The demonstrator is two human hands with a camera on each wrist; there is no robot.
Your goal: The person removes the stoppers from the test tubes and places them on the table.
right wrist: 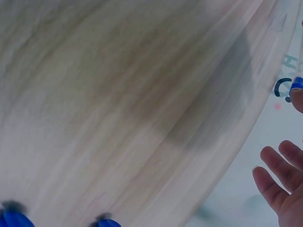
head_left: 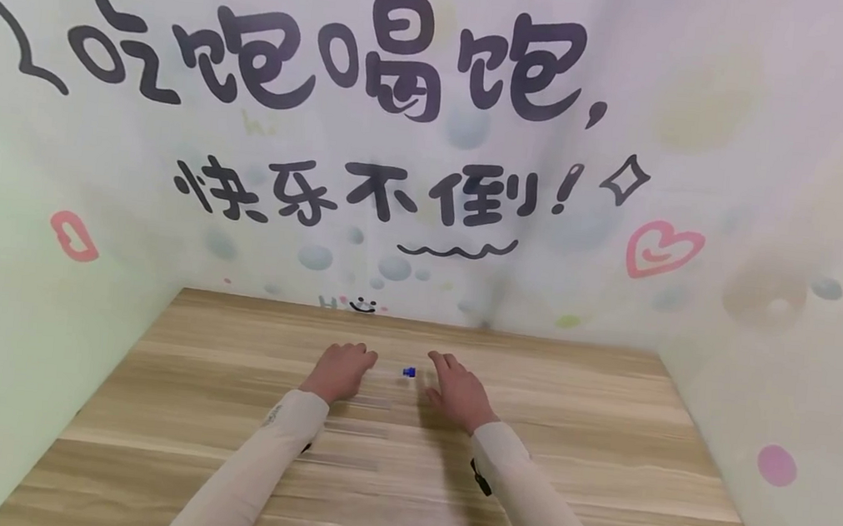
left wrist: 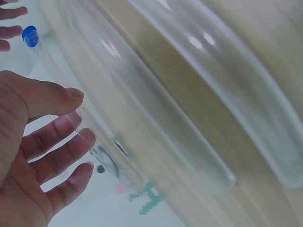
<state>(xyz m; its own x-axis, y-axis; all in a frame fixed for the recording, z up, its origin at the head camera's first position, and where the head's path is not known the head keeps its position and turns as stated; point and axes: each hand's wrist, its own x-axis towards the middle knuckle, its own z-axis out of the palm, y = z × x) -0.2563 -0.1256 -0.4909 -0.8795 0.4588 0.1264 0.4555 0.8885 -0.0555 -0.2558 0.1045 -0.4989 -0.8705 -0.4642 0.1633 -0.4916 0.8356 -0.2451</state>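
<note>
In the head view my left hand (head_left: 340, 371) is over the middle of the table, left of a small blue cap (head_left: 408, 372). The left wrist view shows that cap on a long clear test tube (left wrist: 111, 149). Its lower part lies between the thumb and fingers of my left hand (left wrist: 40, 137), which pinch it, and it shows against the wall. My right hand (head_left: 459, 390) is just right of the cap, fingers extended. In the right wrist view its thumb overlaps the blue cap (right wrist: 297, 84), but the head view shows a gap.
Two more clear tubes, one nearer (left wrist: 236, 80) and one farther (left wrist: 156, 109), lie side by side on the wooden table (head_left: 175, 409). Blurred blue caps (right wrist: 16, 218) show low in the right wrist view. A printed white wall (head_left: 390, 281) closes off the back.
</note>
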